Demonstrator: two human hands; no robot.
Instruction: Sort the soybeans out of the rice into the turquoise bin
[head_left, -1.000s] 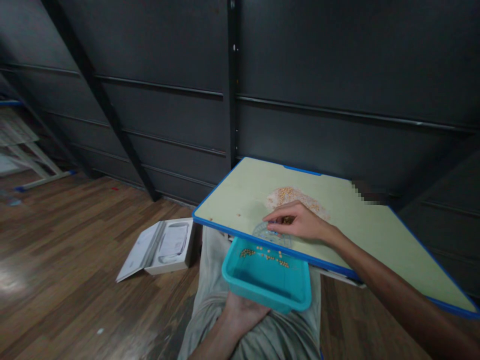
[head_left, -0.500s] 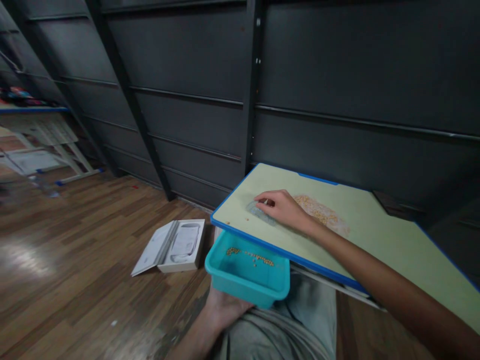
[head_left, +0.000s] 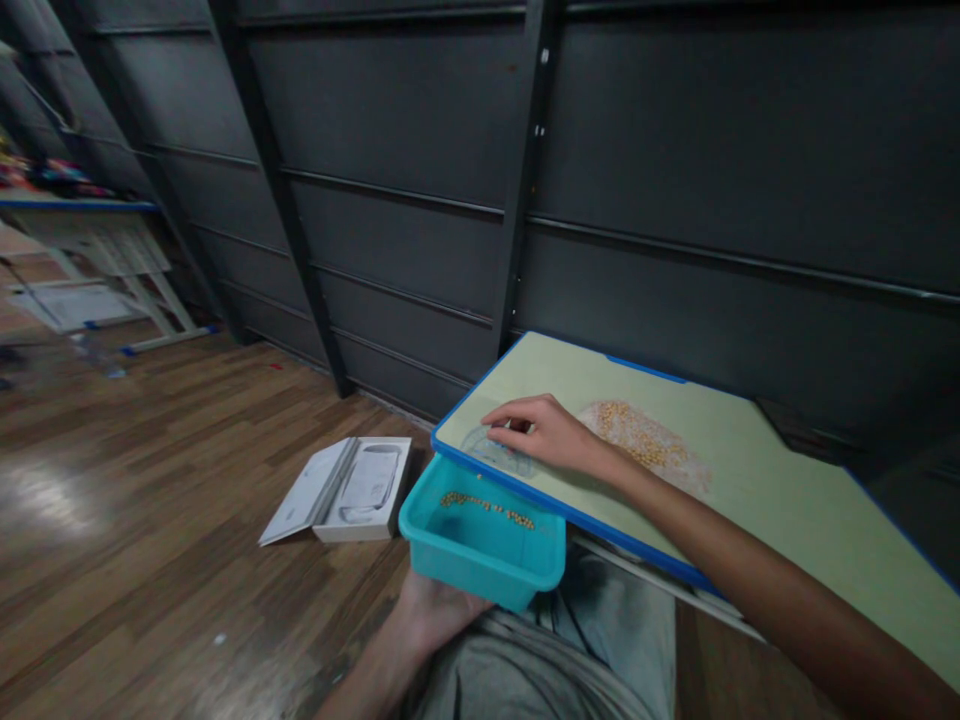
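Observation:
My left hand [head_left: 439, 608] supports a turquoise plastic basin [head_left: 484, 570] from below, its fingers mostly hidden under it. Inside, small round yellow-brown beans [head_left: 517, 518], like soybeans, lie in a band along the far side. The basin is tucked against the front edge of a pale yellow tabletop [head_left: 757, 490] with blue edging. Just above that top, near its left corner, is my right hand [head_left: 544, 430], thumb and forefinger slightly apart with nothing visible between them. A single bean [head_left: 480, 477] shows between the table edge and basin. Beyond my wrist spreads a pile of yellow and whitish grains [head_left: 645, 440].
An open white box [head_left: 367, 490] lies on the wooden floor to the left. A dark panelled wall [head_left: 390, 120] runs behind the table. At far left stand another table [head_left: 90, 240] and a plastic bottle [head_left: 97, 355]. A dark flat object [head_left: 802, 430] lies at the table's back edge.
My right hand has moved left and nearer the table's front edge, its fingers parting. Two beans near that edge have left the tabletop. The basin has shifted slightly left in view.

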